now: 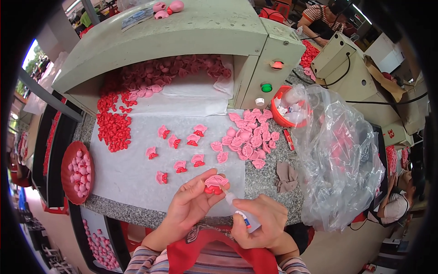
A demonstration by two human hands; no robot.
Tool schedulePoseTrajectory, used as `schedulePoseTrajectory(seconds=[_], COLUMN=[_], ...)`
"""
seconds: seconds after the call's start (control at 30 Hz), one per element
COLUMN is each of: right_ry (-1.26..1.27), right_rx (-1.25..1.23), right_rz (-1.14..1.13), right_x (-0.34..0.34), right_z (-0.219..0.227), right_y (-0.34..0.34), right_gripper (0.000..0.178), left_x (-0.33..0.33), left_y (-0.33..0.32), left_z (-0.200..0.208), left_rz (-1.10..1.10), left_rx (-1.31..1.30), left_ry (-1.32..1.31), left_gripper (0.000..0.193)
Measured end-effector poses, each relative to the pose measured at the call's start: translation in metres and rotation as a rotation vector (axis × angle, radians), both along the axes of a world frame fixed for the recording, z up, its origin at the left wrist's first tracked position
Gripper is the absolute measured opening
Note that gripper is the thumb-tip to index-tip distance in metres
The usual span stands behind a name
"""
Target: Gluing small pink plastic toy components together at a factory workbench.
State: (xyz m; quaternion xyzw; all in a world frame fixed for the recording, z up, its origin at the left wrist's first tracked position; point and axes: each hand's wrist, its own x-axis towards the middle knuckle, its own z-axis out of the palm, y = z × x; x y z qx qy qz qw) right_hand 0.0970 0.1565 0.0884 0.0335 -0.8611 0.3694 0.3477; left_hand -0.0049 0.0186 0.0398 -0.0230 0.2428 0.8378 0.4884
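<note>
Close to my chest, my left hand [186,203] pinches a small moulded piece [215,182], a pink ruffled shell with a red bow-like part at its lower edge. My right hand [267,218] is closed round a small white squeeze glue bottle [231,198], its thin nozzle pointing at the red part; I cannot tell whether the tip touches it. On the white sheet [132,182] beyond my hands stand several joined pink-and-red pieces [180,166]. Loose pink shells [248,137] lie heaped to their right, and a pile of small red parts [114,131] lies at the left.
A greenish metal housing [182,34] spans the back, with pink and red parts under its opening. At left sits a red bowl [66,182] of pink balls. On the right are an orange tub [277,112], a brown cloth [286,178] and a large clear plastic bag [337,182]. Other people work nearby.
</note>
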Motion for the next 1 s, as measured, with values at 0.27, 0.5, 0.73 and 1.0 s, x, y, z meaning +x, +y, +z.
schedulePoseTrajectory(seconds=[0.27,0.5,0.73,1.0], right_ry=[0.016,0.052,0.051,0.036], right_rx=[-0.006,-0.035,-0.035,-0.041], right_rz=[-0.004,-0.037,-0.029,-0.031], right_x=[-0.0016,-0.0009,0.0003,0.0035], right_z=[-0.0025,-0.0017,-0.0025,-0.0016], right_y=[0.0016,0.0024,0.0034,0.0049], right_gripper=[0.029,0.029,0.030,0.030], left_x=[-0.0002,0.0000,0.0002,-0.0002], left_y=[-0.0012,-0.0008,-0.0021,-0.0021], left_z=[-0.0013,-0.0022,-0.0022,-0.0011], left_rz=[0.003,0.004,0.041,0.046], left_rx=[0.007,0.021,-0.013,-0.012], left_ry=[0.006,0.002,-0.060,-0.070], left_gripper=[0.044,0.044,0.043,0.043])
